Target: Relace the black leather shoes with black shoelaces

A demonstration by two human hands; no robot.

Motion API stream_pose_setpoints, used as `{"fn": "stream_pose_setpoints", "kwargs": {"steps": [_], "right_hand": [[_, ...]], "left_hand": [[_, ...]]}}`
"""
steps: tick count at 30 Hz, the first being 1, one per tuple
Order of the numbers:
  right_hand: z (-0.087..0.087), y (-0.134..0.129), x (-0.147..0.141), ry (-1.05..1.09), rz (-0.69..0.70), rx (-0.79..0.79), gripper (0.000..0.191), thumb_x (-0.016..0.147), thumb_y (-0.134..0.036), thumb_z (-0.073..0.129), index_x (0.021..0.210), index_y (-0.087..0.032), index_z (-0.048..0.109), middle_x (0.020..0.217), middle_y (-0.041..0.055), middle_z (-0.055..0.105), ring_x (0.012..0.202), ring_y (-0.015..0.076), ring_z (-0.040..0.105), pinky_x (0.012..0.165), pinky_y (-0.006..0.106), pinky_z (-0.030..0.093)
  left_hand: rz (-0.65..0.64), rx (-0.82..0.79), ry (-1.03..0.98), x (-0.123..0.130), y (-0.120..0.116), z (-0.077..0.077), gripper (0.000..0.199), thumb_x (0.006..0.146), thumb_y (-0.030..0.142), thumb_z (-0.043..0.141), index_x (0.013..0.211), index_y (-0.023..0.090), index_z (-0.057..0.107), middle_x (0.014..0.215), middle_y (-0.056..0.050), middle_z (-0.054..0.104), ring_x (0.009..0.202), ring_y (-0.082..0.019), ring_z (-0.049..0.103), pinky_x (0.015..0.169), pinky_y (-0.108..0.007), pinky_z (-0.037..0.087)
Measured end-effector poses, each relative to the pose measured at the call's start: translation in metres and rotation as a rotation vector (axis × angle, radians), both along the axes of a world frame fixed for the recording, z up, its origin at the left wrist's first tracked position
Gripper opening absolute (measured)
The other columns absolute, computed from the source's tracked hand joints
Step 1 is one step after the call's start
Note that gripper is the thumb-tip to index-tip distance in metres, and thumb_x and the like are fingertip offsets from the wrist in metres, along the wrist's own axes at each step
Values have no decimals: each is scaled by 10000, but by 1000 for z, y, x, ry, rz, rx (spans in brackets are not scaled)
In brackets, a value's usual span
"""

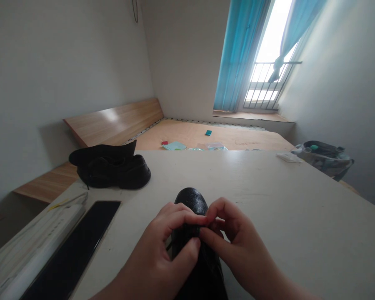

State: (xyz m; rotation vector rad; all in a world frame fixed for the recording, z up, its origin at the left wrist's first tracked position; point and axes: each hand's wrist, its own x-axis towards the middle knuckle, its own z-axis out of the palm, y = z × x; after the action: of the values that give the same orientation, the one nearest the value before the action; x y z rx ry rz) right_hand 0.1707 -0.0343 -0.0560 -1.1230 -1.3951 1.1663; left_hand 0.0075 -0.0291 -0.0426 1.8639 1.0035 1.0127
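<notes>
A black leather shoe (pixel 192 200) lies on the white table in front of me, its rounded toe pointing away. My left hand (pixel 175 246) is closed around the upper from the left, its thumb and index finger pressing near the lace area. From the right, my right hand (pixel 229 231) pinches at the same spot, its fingertips touching those of my left hand. What lies between the right fingertips is mostly hidden; a dark edge shows there. A thin dark strand is visible beside the left thumb. The rear of the shoe runs out of view below.
Another black shoe (pixel 112 171) sits at the table's far left, a flat black piece rising over it. A dark-screened flat device (pixel 73 250) and a long white bar (pixel 46 250) lie at left. A clear packet (pixel 289 157) is at the far right edge, near a bag (pixel 326 158).
</notes>
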Motion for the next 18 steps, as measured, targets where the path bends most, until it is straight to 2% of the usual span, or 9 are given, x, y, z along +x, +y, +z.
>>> {"fn": "stream_pose_setpoints", "kwargs": {"steps": [5, 10, 14, 18], "right_hand": [[-1, 1, 1, -68, -30, 70, 162, 771, -264, 655, 760, -213, 501, 755, -30, 501, 669, 121, 469, 603, 250, 407], [1, 1, 2, -168, -39, 164, 140, 801, -267, 676, 722, -204, 579, 826, 0, 531, 715, 130, 480, 602, 250, 393], [1, 2, 2, -60, 16, 90, 149, 799, -315, 673, 739, -194, 610, 836, 13, 519, 695, 131, 468, 601, 262, 392], [-1, 4, 2, 28, 74, 40, 165, 790, -331, 676, 762, -192, 591, 836, 15, 516, 733, 147, 490, 618, 270, 392]], "left_hand": [[5, -11, -51, 1, 0, -1, 134, 877, 269, 596, 909, 242, 723, 872, -17, 659, 883, -188, 609, 830, -314, 455], [-13, -61, -134, 1, 2, -3, 156, 892, 289, 599, 943, 272, 746, 862, -12, 654, 859, -175, 608, 789, -295, 469], [-30, -85, -153, 0, 4, -4, 173, 896, 288, 600, 992, 299, 743, 878, -9, 649, 886, -176, 600, 821, -301, 462], [-50, -131, -173, 1, 6, -4, 157, 883, 295, 616, 959, 304, 754, 864, 0, 641, 870, -164, 598, 804, -280, 460]]}}
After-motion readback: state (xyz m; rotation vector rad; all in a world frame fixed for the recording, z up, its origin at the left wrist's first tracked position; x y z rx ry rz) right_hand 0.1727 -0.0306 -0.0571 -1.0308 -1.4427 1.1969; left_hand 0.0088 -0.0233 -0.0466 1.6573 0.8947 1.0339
